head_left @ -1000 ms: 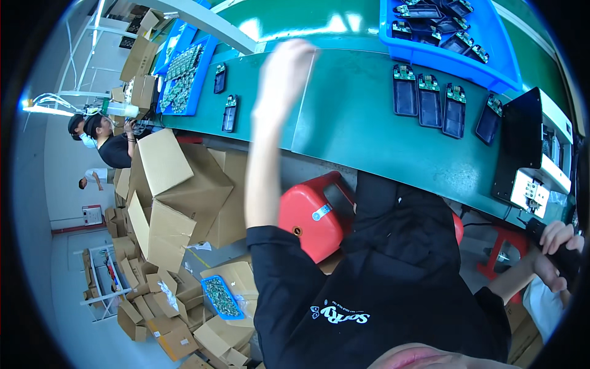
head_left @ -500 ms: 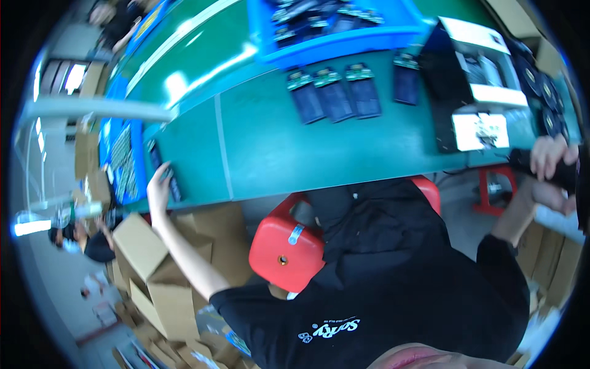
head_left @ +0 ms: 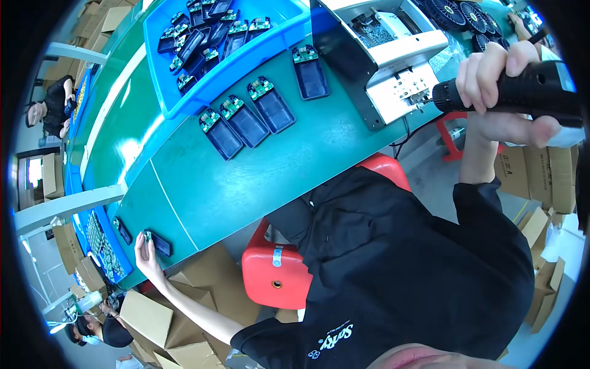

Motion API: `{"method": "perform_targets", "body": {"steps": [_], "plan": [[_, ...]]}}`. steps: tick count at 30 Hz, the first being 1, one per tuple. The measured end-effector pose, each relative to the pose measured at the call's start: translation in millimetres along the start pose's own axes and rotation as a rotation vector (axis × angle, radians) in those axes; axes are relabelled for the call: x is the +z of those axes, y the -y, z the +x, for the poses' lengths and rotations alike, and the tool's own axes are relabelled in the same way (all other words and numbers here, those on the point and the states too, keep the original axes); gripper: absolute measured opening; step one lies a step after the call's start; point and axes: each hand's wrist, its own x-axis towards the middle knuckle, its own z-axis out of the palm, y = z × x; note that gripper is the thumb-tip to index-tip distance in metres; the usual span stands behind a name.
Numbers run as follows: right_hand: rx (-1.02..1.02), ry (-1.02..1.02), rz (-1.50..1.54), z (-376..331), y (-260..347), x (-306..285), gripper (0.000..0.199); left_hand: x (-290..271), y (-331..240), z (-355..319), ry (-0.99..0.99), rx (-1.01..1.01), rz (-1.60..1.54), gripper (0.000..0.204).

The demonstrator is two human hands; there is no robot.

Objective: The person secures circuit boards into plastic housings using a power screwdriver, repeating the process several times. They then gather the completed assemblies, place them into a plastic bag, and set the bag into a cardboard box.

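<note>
On the green bench (head_left: 258, 160), right fingers (head_left: 491, 67) clench a black screwdriver (head_left: 510, 92) lying crosswise, tip pointing left.

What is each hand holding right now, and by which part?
The right hand grips a black electric screwdriver around its barrel. The left hand pinches a small dark device by its near end at the green table edge.

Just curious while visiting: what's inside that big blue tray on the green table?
The blue tray holds many dark flat cases with small green circuit boards, piled loosely. Whatever lies beneath the pile is covered.
</note>
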Motion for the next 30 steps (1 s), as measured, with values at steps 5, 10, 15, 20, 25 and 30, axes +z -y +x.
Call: {"method": "perform_targets", "body": {"steps": [5,10,15,20,25,30], "plan": [[0.029,-0.023,-0.09,-5,-11,1,0.071,22,-25,-6,0.074,-0.021,-0.027,0.029],[0.064,-0.069,-0.082,-9,-12,5,0.07,68,-69,-19,0.126,0.076,-0.041,0.025],[0.152,0.037,0.015,-16,-8,12,0.077,140,-140,-45,0.183,0.182,-0.037,0.026],[0.096,0.054,0.149,-9,-13,39,0.077,253,-229,-65,0.315,0.379,-0.169,0.026],[0.063,0.105,0.25,4,-46,82,0.076,318,-265,-70,0.377,0.418,-0.35,0.028],[0.059,0.221,0.285,6,-63,90,0.076,335,-273,-68,0.416,0.44,-0.385,0.027]]}}
